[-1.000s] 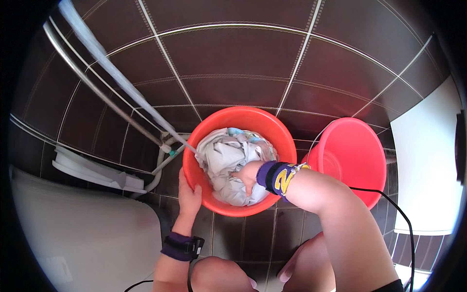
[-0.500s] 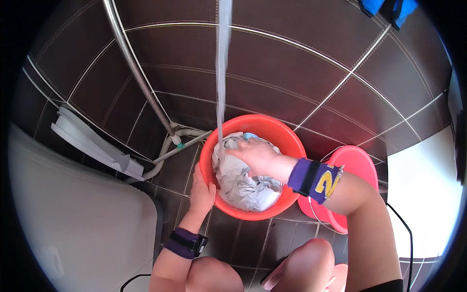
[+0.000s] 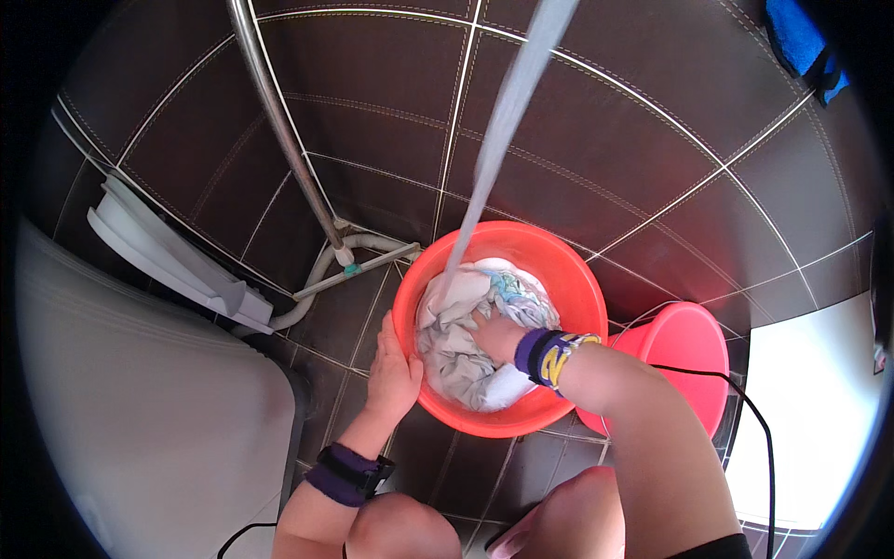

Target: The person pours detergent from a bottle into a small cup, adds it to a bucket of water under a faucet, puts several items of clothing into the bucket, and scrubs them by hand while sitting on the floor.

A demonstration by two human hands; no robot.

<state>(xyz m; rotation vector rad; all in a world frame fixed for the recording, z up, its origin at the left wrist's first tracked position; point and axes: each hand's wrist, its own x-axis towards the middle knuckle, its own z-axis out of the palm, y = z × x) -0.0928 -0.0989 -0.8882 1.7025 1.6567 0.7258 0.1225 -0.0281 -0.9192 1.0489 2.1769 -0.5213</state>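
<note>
A red plastic basin (image 3: 587, 279) stands on the floor, with wet white and grey cloth (image 3: 456, 340) bunched inside. A blue patterned section (image 3: 512, 293) of the cloth shows at the far side. My right hand (image 3: 500, 337) reaches in from the right and is closed on the cloth, its fingertips partly sunk in the folds. At the basin's near left wall, my left hand (image 3: 393, 375) holds the rim, with its fingers along the outside. A stream of water (image 3: 498, 140) falls from above onto the cloth's left part.
A pink bucket (image 3: 684, 359) lies tipped behind my right forearm. A metal pipe (image 3: 289, 140) runs down to a grey drain hose (image 3: 321, 279) on the left. The large grey appliance (image 3: 158, 401) stands at left, a white panel (image 3: 805, 410) at right. A black cable (image 3: 768, 447) hangs by my right arm.
My right hand has moved down from the top of the cloth into its middle. The cloth has shifted, so more of the blue patterned section shows. My left hand stays on the basin.
</note>
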